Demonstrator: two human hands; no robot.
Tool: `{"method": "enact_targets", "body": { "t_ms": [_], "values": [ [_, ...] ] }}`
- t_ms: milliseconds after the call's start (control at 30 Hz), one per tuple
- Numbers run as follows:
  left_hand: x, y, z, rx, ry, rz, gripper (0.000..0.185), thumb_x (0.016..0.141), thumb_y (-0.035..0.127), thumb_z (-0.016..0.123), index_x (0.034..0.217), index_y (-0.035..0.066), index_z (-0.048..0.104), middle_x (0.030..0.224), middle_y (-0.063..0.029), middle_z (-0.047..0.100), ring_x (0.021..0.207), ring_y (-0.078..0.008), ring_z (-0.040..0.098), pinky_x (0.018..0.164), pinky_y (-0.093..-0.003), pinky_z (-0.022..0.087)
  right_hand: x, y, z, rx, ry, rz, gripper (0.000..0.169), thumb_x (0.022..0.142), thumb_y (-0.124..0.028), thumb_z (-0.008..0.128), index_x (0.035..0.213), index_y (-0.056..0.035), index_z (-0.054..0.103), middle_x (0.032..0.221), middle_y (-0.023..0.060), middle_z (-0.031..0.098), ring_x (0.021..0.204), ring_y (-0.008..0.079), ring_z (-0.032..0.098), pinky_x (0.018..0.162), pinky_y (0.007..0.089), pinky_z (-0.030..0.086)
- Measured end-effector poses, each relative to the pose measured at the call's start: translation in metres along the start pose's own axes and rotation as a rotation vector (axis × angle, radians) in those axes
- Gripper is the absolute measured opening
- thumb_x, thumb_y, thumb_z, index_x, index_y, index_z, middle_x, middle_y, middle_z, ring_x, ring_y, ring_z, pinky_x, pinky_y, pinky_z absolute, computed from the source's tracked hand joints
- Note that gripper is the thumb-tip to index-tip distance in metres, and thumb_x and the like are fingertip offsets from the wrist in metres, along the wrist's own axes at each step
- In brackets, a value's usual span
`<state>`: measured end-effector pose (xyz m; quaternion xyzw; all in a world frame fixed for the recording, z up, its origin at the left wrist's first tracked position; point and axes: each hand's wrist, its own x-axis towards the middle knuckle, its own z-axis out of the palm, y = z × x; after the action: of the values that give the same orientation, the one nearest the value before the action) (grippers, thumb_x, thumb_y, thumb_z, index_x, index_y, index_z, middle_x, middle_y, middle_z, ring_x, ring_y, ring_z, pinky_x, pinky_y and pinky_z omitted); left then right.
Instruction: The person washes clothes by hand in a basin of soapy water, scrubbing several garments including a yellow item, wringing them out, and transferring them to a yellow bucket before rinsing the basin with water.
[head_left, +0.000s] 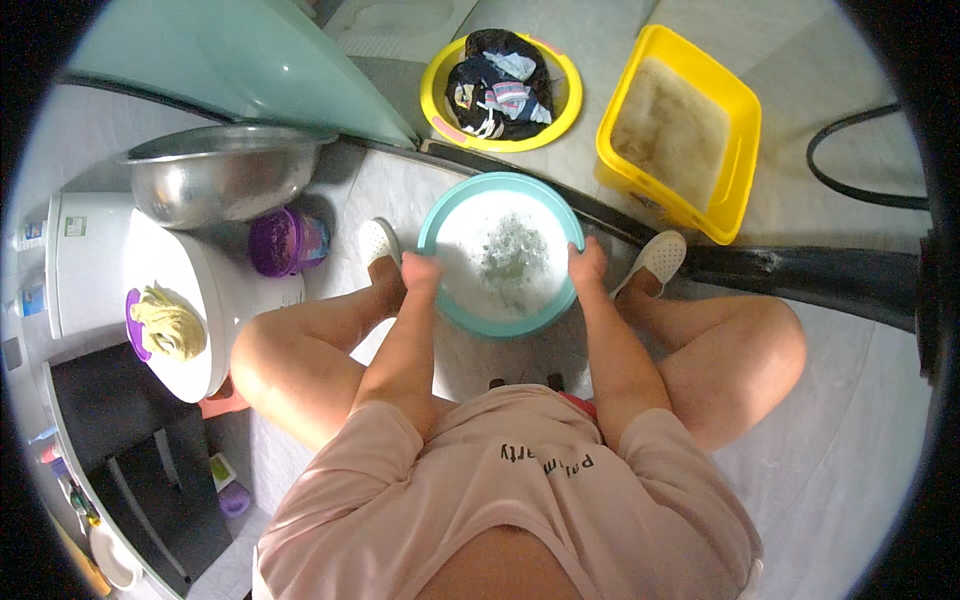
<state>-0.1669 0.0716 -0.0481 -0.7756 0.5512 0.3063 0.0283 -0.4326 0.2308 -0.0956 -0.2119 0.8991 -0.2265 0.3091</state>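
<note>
A round teal plastic basin (504, 330) full of foamy water (480, 225) is between my knees. White suds cover most of the surface, with a darker, bubbly patch in the middle. My left hand (422, 271) grips the left side of its rim, and my right hand (587, 261) grips the right side. Whether the basin touches the floor cannot be told from above. Beyond it stands a yellow round basin (574, 97) holding a heap of dark and pale clothes (514, 90). A yellow rectangular tub (739, 135) of murky, sudsy water (671, 127) is to the right of that.
A black raised sill (795, 271) crosses the floor ahead, beside a glass panel (300, 67). Left are a toilet (191, 300) with a yellowish cloth (171, 326) on its lid, a steel bowl (225, 180), a purple bucket (281, 244) and a dark cabinet (142, 465). A black hose (832, 184) curves at right.
</note>
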Motion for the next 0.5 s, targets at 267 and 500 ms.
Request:
{"method": "enact_targets", "body": {
  "t_ms": [267,500],
  "values": [
    [0.002,-0.014,-0.016,0.133,-0.059,0.175,0.032,0.076,0.017,0.060,0.099,-0.006,0.059,0.099,-0.0260,0.064,0.098,-0.0380,0.062,0.084,-0.0409,0.049,-0.029,-0.013,-0.028,-0.005,0.111,0.047,0.043,0.085,-0.022,0.062,0.116,0.0054,0.054,0.106,0.0273,0.061,0.096,0.0419,0.061,0.083,0.0480,0.049],
    [-0.065,0.061,-0.080,0.076,0.039,0.360,0.035,0.074,0.017,0.061,0.100,-0.006,0.061,0.100,-0.0264,0.064,0.097,-0.0388,0.062,0.084,-0.0412,0.048,-0.042,-0.023,-0.098,0.123,0.307,-0.014,0.032,0.082,-0.023,0.064,0.097,0.0048,0.059,0.091,0.0239,0.063,0.088,0.0410,0.061,0.078,0.0462,0.048]
  ]
}}
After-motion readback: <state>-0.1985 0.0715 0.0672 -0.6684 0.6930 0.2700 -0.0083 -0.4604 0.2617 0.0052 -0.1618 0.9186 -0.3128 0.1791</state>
